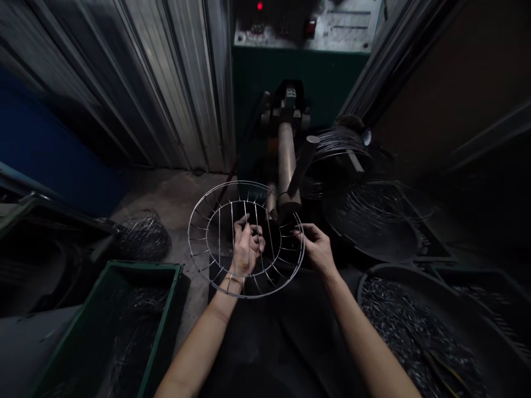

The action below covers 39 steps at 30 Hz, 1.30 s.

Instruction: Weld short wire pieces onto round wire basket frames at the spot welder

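Note:
A round wire basket [202, 266], made of thin metal rings joined by short spokes and crossed by straight wires, sits tilted at the end of a machine's thick metal arm [286, 160]. My left hand [248, 243] is behind the crossing wires, its forearm passing beneath the near rim. Its fingers are curled, and what they close on is hidden. At the right side of the rim, my right hand [314, 241] pinches a short wire spoke between thumb and fingers, close to the arm's dark lower end.
A green crate [166, 315] with wire pieces stands at left, near a wire bundle [145, 235]. On the right are a basin [373, 271] of short metal pieces and stacked wire rings [340, 141]. Behind, a control panel [340, 25] shows a red light; a slanted bar [305, 163] juts forward.

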Available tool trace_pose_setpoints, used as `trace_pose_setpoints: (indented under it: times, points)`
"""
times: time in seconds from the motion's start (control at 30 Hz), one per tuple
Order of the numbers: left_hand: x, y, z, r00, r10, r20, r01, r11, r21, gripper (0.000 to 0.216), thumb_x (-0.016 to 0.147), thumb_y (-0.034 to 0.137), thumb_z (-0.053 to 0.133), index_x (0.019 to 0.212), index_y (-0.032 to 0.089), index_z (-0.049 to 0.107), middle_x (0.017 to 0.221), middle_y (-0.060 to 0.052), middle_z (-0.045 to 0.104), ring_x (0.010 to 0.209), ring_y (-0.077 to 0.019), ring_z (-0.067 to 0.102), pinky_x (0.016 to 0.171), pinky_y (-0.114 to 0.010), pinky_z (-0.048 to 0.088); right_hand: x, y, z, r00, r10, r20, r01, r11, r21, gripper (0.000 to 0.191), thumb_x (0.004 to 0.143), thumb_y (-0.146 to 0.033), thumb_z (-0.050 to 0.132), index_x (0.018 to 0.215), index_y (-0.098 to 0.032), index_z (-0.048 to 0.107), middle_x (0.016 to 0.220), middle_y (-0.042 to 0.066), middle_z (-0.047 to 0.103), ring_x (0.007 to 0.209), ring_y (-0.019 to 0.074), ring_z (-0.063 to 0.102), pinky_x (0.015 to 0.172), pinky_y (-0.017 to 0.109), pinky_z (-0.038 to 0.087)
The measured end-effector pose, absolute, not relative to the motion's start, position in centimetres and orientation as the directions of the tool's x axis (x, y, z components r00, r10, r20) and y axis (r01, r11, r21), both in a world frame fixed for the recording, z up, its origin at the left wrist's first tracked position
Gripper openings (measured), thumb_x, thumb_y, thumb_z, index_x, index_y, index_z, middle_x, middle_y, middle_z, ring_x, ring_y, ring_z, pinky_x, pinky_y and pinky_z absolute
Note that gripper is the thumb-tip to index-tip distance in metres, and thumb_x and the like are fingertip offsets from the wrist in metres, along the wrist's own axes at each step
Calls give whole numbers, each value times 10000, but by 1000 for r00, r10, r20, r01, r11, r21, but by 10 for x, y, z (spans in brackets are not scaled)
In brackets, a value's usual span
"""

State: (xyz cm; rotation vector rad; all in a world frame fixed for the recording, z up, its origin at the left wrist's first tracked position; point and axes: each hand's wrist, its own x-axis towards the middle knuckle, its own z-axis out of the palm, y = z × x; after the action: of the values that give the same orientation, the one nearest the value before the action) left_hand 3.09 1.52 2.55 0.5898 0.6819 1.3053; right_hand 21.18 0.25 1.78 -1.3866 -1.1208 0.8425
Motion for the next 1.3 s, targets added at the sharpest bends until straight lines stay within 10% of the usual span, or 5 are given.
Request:
trace_pose_setpoints:
  times: [0.83, 1.3]
  points:
    - [41, 35, 25, -19, 994, -111, -690, 67, 721, 287, 892, 422, 527, 1110, 289, 395, 763, 46, 561, 422, -41, 479, 395, -145, 299, 202, 0, 20, 306, 943, 127, 173, 76, -982, 286, 682, -455, 725, 810, -208, 663, 797, 28, 680, 773, 189, 613, 734, 336, 483]
    - [28, 46, 27, 181, 973, -146, -633, 229, 739, 392, 917, 507, 420, 1029, 156, 554, 583, 27, 513, 358, -25, 301, 353, -133, 191, 199, -9, 19, 329, 938, 106, 187, 46, -981, 321, 639, -481, 743, 782, -209, 650, 754, 13, 656, 734, 174, 583, 685, 309, 468]
